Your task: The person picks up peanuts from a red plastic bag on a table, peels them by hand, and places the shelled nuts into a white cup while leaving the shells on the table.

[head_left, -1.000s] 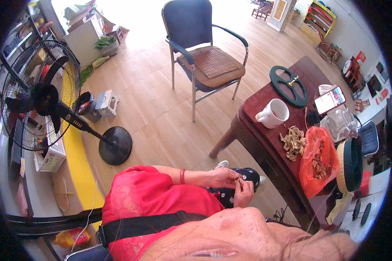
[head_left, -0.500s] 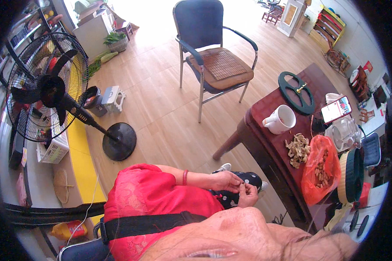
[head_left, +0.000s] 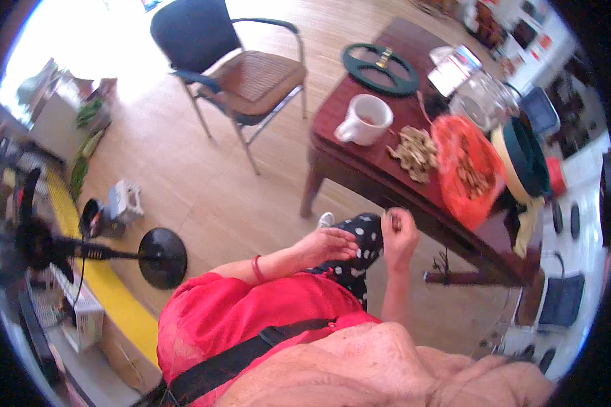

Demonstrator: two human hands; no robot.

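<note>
My left hand [head_left: 327, 245], with a red bracelet at its wrist, is over my dotted trousers. Its fingers are stretched out and loosely together, with nothing visible in them. My right hand [head_left: 400, 237] is raised beside the table's near edge, fingers curled closed. Something small and dark shows at the fingertips; blur hides its kind. Beyond that hand, a heap of peanut shells [head_left: 414, 154] lies on the dark red table [head_left: 394, 41]. A red plastic bag [head_left: 455, 136] of unshelled peanuts [head_left: 472, 178] sits open right of the heap.
On the table stand a white mug [head_left: 368, 122], a dark green ring-shaped piece [head_left: 400, 85], a phone [head_left: 455, 70], clear glassware [head_left: 478, 102] and a green-and-cream round container [head_left: 526, 163]. An armchair [head_left: 251, 81] stands ahead; a fan base [head_left: 163, 258] is on the left.
My hands, together before, have come apart: the right has risen toward the table while the left stays over my lap. The view has turned toward the right.
</note>
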